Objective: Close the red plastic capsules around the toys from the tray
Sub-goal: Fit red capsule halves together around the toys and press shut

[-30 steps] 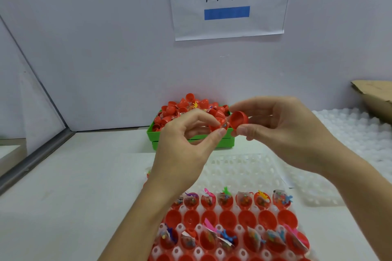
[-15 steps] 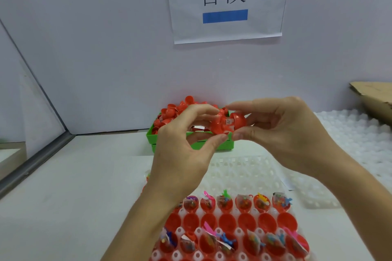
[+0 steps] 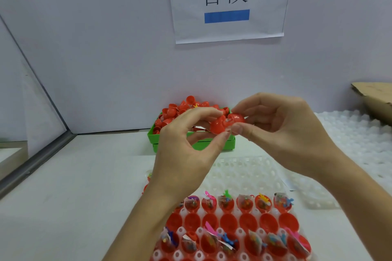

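Note:
A red plastic capsule (image 3: 228, 124) is held up between both hands above the table. My left hand (image 3: 186, 154) pinches its left half between thumb and fingers. My right hand (image 3: 282, 133) pinches the right half, a cap, which meets the left half with a bit of toy packet showing at the seam. Below, a white tray (image 3: 199, 232) holds rows of red capsule halves (image 3: 230, 221); some are empty and several carry small colourful toys (image 3: 226, 202) in clear packets.
A green bin (image 3: 212, 146) heaped with red capsule parts stands at the back wall. An empty white cell tray (image 3: 244, 172) lies behind the filled one. White foam sheeting (image 3: 350, 144) and a cardboard box (image 3: 375, 99) are at the right. A paper sign (image 3: 227, 0) hangs above.
The two halves, apart a second ago, have come together: my right hand brought the cap leftward onto the half in my left hand. The view has shifted slightly downward.

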Demonstrator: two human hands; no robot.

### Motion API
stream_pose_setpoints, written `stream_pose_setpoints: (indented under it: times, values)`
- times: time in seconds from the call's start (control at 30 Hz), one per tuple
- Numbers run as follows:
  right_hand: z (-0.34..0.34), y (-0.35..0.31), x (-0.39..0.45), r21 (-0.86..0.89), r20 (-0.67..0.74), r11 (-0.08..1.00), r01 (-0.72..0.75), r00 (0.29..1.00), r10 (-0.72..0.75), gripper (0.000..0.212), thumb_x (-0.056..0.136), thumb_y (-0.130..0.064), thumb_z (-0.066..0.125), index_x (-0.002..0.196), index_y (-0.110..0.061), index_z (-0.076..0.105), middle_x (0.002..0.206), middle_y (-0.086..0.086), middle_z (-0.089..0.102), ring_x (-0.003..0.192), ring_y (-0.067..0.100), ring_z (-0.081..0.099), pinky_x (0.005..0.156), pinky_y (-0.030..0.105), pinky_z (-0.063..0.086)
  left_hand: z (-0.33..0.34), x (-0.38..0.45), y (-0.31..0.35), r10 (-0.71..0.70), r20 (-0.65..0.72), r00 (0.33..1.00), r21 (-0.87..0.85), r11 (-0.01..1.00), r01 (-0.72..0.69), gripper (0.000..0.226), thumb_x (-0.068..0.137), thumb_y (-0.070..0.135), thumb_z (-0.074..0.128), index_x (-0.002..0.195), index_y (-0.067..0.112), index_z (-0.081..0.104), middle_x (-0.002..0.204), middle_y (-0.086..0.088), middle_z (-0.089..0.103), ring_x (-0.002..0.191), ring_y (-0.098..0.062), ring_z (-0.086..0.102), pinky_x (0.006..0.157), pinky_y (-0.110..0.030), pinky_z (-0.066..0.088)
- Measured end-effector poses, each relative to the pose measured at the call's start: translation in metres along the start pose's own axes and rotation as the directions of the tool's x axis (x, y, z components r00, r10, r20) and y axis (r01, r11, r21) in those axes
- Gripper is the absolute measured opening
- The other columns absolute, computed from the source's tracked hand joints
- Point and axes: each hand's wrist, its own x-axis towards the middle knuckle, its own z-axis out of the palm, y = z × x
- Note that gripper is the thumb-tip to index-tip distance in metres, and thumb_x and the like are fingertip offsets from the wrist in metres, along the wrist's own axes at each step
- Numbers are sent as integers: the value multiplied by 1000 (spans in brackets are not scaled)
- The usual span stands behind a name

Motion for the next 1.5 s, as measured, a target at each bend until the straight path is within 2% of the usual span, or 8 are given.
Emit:
stream_pose_setpoints:
  times: [0.23,0.57,0.67,0.77,0.9,1.03,1.2,1.5]
  values:
    - [-2,0,1,3,11,1000,-6,1000,6,19,74,-20,81,90,-18,70,83,-1,75,75,15,73,71,25,58,3,-1,1,40,17,999,1,999,-40,16,87,16,71,102,22,71,100,7,67,99,-14,65,81,-16,54]
    - [1,-2,0,21,23,1000,15,1000,-16,23,72,-14,81,93,-20,73,90,-4,76,83,17,74,77,29,60,7,-3,-2,144,-60,988,229,965,-126,15,86,12,73,99,19,76,97,5,66,93,-12,67,77,-13,56]
    - [1,-1,1,-4,-11,1000,1,1000,-1,26,75,2,80,92,-17,72,89,-5,76,81,14,74,78,27,60,7,-3,0,106,-106,989,126,988,-92,24,83,14,76,103,24,68,94,12,69,95,-8,68,76,-17,57]
    - [2,-1,1,-11,-46,1000,-14,999,14,24,75,0,80,89,-17,72,85,-6,76,76,12,73,74,25,59,5,-2,0,0,-76,997,-38,999,-3,34,79,19,79,107,29,62,98,15,69,102,-8,67,82,-21,57]
    - [4,-1,1,7,-41,1000,-25,999,25,20,73,-7,81,89,-15,71,83,-5,76,75,10,74,68,20,57,4,-1,-1,-27,-60,998,-17,1000,26,37,76,15,79,111,23,69,104,8,70,103,-15,66,86,-25,57]
    - [3,-2,0,103,2,994,-20,1000,20,24,67,-19,78,90,-17,72,86,-3,77,78,11,74,71,16,55,3,0,1,-22,-59,998,-48,999,19,30,77,14,76,105,23,72,103,3,71,98,-14,68,80,-18,56]
    - [4,2,0,111,5,993,-35,999,35,28,66,-16,79,93,-15,73,85,-2,77,79,12,75,72,16,55,4,0,3,-54,-43,998,-97,994,49,29,76,20,74,104,27,72,99,5,73,89,-8,70,75,-12,53]
    - [3,1,1,78,-38,995,-58,997,61,22,72,7,79,86,-10,73,74,-3,76,63,6,71,62,13,53,1,-1,3,-37,21,999,-84,996,38,32,80,12,73,111,12,72,104,-1,70,99,-15,68,82,-20,56]
